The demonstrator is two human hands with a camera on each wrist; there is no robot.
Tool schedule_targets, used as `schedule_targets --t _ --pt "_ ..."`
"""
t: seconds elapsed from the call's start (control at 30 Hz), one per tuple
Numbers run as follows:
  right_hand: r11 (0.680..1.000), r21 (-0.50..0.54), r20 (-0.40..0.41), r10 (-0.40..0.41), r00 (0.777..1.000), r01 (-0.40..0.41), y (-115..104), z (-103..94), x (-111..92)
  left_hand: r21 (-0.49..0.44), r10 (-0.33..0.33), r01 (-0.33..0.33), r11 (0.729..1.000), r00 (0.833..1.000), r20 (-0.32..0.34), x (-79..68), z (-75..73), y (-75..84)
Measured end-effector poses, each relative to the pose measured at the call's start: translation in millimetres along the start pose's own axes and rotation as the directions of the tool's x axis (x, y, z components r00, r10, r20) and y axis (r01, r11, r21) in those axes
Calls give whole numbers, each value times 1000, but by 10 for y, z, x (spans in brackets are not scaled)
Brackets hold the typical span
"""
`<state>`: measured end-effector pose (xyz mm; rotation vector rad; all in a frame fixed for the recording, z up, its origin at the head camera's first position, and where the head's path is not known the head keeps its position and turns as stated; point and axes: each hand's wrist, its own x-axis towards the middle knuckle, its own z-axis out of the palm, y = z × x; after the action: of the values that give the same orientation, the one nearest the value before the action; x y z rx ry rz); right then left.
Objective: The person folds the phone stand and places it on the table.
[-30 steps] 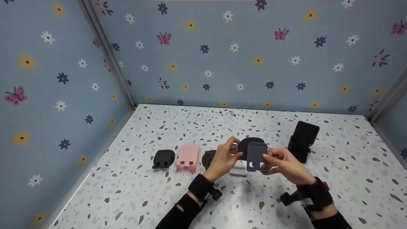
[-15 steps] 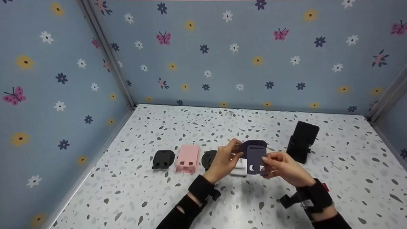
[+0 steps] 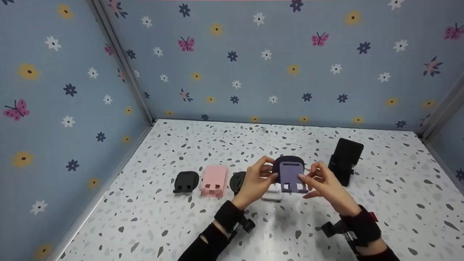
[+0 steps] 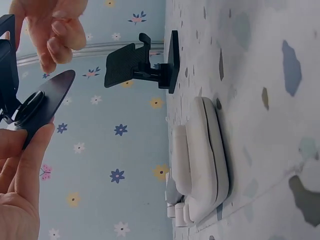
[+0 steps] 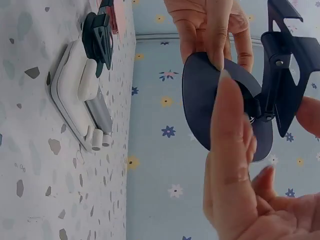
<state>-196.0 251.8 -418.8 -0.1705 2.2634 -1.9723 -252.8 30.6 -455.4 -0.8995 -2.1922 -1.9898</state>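
Observation:
A purple folding phone stand (image 3: 292, 174) is held up above the table in the head view, its slotted plate facing me and its rounded base behind. My left hand (image 3: 258, 179) pinches the left edge of the base between thumb and fingers. My right hand (image 3: 328, 188) rests its thumb on the plate's right side, with its other fingers spread apart from the plate. In the right wrist view, the base (image 5: 200, 100) and the hinged plate (image 5: 295, 85) stand at an angle to each other. A white folded stand (image 3: 272, 195) lies below, partly hidden by my left hand.
Left of my hands stand a black phone stand (image 3: 186, 181), a pink one (image 3: 214, 177) and a dark round-based one (image 3: 237, 181), partly covered by my left hand. An unfolded black stand (image 3: 347, 156) is at the right. Patterned walls (image 3: 253, 72) enclose the speckled table (image 3: 145, 217).
The purple stand dipped slightly, then rose, and its plate has tilted and looks lighter, lining up more with the base. My right fingers have loosened and spread, while the left hand keeps its pinch.

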Motion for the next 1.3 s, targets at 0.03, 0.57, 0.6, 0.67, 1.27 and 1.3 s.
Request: schedule_targets --t 0.03,0.57,0.6,0.67,1.27,1.3 --pt "1000 -16 -14 3 1000 -3 -5 2 -5 -8 -10 10 1000 1000 0 0 1 4" --pt "988 141 158 37 987 -60 149 -115 45 -187 -279 299 936 952 122 7 35 -21" --pt "988 138 156 47 987 -69 162 -117 48 -194 -296 318 928 946 132 8 37 -15" --pt "987 132 153 69 986 -89 183 -117 56 -204 -330 357 911 931 155 2 42 1" --pt "990 55 143 121 982 -130 207 -103 61 -160 -437 465 871 881 183 -34 81 46" --pt "990 53 143 120 983 -128 209 -102 61 -158 -441 469 869 878 183 -36 81 47"
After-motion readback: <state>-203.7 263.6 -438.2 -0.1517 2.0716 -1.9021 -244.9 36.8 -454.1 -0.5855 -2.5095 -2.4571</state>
